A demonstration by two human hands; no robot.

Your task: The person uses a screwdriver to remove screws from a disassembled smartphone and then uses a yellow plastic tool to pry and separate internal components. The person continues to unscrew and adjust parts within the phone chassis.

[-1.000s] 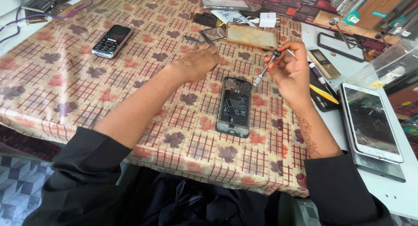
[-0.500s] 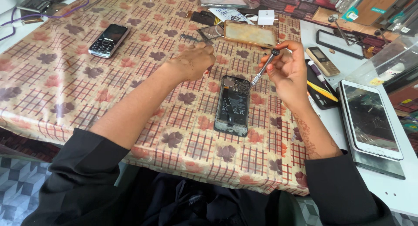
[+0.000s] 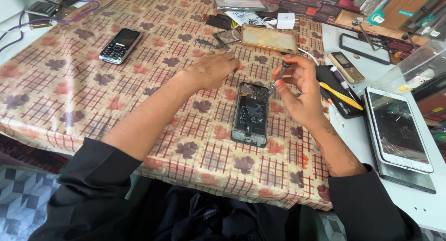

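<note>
Floral checked tablecloth (image 3: 69, 97) carries an opened phone (image 3: 251, 113); right hand (image 3: 302, 90) grip clamps a screwdriver (image 3: 279, 74), left hand (image 3: 214, 69) flat.

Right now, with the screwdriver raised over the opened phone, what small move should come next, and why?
Probably lower the screwdriver tip onto the upper end of the opened phone. The right hand holds the tool tilted above that end, its tip not touching. The left hand rests on the tablecloth beside the phone, not on it, so it may need to steady the phone first.
</note>
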